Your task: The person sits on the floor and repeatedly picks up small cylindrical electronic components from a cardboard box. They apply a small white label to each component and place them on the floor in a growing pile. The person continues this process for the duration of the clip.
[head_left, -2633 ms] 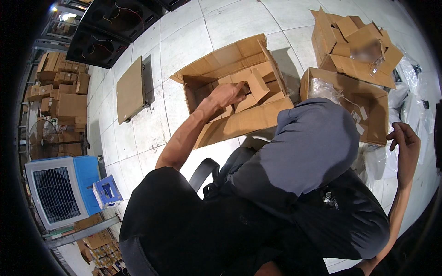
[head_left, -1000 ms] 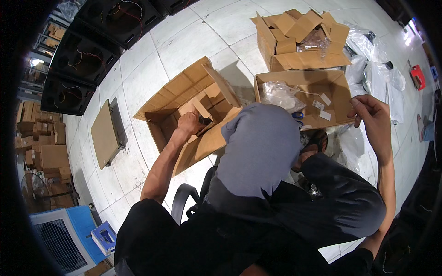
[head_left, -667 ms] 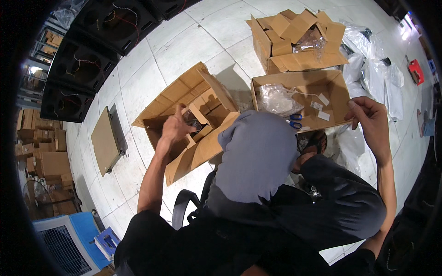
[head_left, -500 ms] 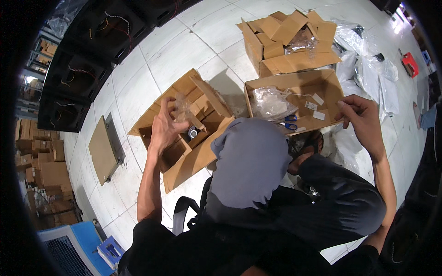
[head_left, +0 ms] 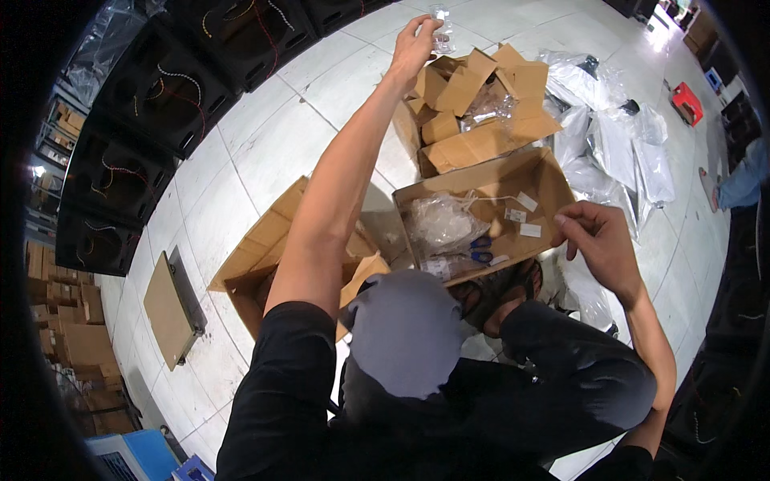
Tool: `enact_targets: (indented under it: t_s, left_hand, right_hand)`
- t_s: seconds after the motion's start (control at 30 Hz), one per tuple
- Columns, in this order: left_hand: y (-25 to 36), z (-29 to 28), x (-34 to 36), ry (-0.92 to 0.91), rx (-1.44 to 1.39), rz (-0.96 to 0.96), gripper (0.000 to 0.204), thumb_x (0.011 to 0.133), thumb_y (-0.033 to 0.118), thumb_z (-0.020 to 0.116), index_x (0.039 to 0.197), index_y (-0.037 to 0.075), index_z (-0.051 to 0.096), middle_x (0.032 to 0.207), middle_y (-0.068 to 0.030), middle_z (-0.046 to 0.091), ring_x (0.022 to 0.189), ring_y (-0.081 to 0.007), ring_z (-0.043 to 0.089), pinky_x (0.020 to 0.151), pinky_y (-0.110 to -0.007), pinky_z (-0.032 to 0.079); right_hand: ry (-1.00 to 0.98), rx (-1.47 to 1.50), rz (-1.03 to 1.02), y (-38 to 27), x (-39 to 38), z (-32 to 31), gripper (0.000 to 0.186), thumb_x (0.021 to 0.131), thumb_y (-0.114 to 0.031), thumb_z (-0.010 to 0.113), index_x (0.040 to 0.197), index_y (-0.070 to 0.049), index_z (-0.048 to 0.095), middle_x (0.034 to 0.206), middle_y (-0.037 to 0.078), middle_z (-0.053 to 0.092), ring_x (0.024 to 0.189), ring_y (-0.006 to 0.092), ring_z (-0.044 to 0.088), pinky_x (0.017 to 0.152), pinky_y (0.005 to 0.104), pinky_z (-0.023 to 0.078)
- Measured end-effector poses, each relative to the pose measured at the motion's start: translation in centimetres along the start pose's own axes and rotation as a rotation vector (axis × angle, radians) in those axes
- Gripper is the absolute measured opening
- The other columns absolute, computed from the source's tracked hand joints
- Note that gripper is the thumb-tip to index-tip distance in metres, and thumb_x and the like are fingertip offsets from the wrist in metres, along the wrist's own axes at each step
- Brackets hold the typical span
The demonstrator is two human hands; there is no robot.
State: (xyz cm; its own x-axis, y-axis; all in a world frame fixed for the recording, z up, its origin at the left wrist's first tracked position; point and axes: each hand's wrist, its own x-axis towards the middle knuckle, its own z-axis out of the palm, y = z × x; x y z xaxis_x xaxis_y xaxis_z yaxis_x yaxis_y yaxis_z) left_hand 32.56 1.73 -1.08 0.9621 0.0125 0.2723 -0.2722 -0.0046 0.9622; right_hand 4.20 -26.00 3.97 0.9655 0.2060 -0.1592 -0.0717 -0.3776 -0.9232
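Left hand [head_left: 413, 44] grip pinching small clear packet [head_left: 439, 18], raised at 12 o'clock above far carton [head_left: 473, 120]; right hand [head_left: 601, 244] grip pinching near carton's [head_left: 481, 212] flap, 3 o'clock.

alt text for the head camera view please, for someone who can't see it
Seen from above, a person's left hand holds a small clear packet up over open cardboard boxes on a white tiled floor. The right hand touches the edge of the nearest box.

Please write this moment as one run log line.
left hand: raised, holds clear packet | right hand: at middle box edge
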Motion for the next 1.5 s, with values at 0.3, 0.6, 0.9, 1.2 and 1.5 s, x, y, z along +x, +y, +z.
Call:
enact_targets:
  t_s: [0.3,0.6,0.9,1.2,1.5]
  left_hand:
    - [-6.4,-0.1,3.0,-0.399,1.162,0.027,0.051,0.094,0.049,0.035,0.118,0.016,0.067,0.089,-0.0174,0.069,0.088,-0.0332,0.065,0.086,-0.043,0.049]
    - [-8.0,-0.2,3.4,-0.312,1.379,-0.005,0.035,0.088,0.034,0.061,0.096,0.001,0.07,0.093,-0.02,0.07,0.088,-0.0358,0.068,0.078,-0.046,0.054]
    - [-4.9,3.2,0.9,0.101,1.299,0.135,0.043,0.084,0.042,0.068,0.091,0.0,0.071,0.082,-0.0229,0.068,0.08,-0.038,0.067,0.072,-0.046,0.053]
    - [3.5,-7.5,-15.4,0.086,1.083,0.221,0.031,0.088,0.031,0.063,0.095,0.003,0.074,0.081,-0.0254,0.067,0.063,-0.0326,0.065,0.064,-0.039,0.051]
    - [5.5,-20.5,-37.5,0.331,0.983,-0.403,0.027,0.089,0.02,0.064,0.098,-0.005,0.07,0.077,-0.0202,0.069,0.065,-0.0141,0.064,0.059,-0.031,0.05]
  right_hand:
    - [-0.071,-0.036,0.062,0.1,1.0,-0.2,0.02,0.091,-0.012,0.063,0.097,0.007,0.065,0.073,0.009,0.068,0.065,0.0093,0.062,0.056,0.0229,0.048]
    - [-0.075,-0.132,-0.087,1.5,1.7,0.1,0.026,0.087,-0.023,0.067,0.094,0.002,0.069,0.08,0.016,0.07,0.072,0.0228,0.068,0.066,0.0344,0.052]
    - [-0.034,-0.152,-0.063,0.7,0.8,-0.7,0.024,0.086,-0.019,0.066,0.096,0.002,0.069,0.078,0.015,0.07,0.069,0.021,0.069,0.065,0.0328,0.052]
    - [-0.007,0.0,-0.039,0.1,-0.6,-0.5,0.023,0.092,-0.016,0.063,0.097,0.006,0.066,0.075,0.009,0.069,0.069,0.0116,0.066,0.057,0.0249,0.05]
    - [0.027,-0.143,-0.049,-0.7,0.1,-0.7,0.019,0.092,-0.014,0.062,0.095,0.005,0.066,0.072,0.008,0.065,0.062,0.0092,0.058,0.055,0.0227,0.043]
